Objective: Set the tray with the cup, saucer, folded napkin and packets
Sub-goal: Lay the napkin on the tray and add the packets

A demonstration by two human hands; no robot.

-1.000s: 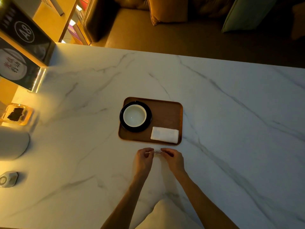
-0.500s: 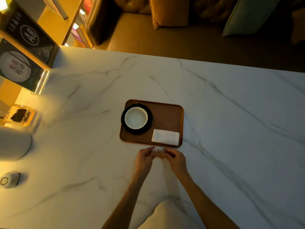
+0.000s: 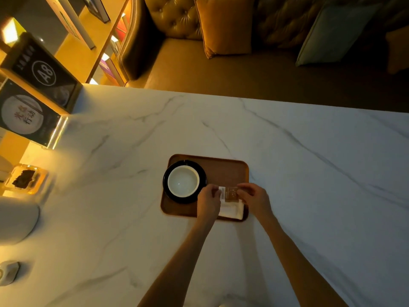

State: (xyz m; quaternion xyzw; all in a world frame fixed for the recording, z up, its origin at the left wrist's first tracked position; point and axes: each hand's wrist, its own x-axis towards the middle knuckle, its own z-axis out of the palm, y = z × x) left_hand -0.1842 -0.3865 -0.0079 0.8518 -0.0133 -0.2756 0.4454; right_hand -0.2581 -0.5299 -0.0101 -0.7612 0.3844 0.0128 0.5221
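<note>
the small flat brown packets [image 3: 231, 193], with a white strip at their left end, are held over the near right part of the tray, pinched at both ends. how many are stacked there cannot be told. the left hand [image 3: 208, 202] has its grip closed on the white end, fingers curled round it. the right hand [image 3: 254, 198] has its grip closed on the brown end. just under the packets lies the folded white paper napkin [image 3: 232, 211], flat in the near right corner of the rectangular brown wooden tray [image 3: 223, 161] with rounded corners. on the left half of the tray the round white cup [image 3: 183, 181] stands upright in the middle of the black round saucer [image 3: 200, 172], and the left hand is just beside the saucer's right edge. the tray sits on a white marble-patterned counter [image 3: 309, 196] with grey veins. at the counter's far left stands a dark sign card marked a8 [image 3: 44, 72], with a square glass dish [image 3: 25, 179] holding something dark nearer. beyond the counter is a tufted brown leather sofa [image 3: 177, 21] with an orange cushion [image 3: 223, 25] and a grey-green cushion [image 3: 332, 34].
</note>
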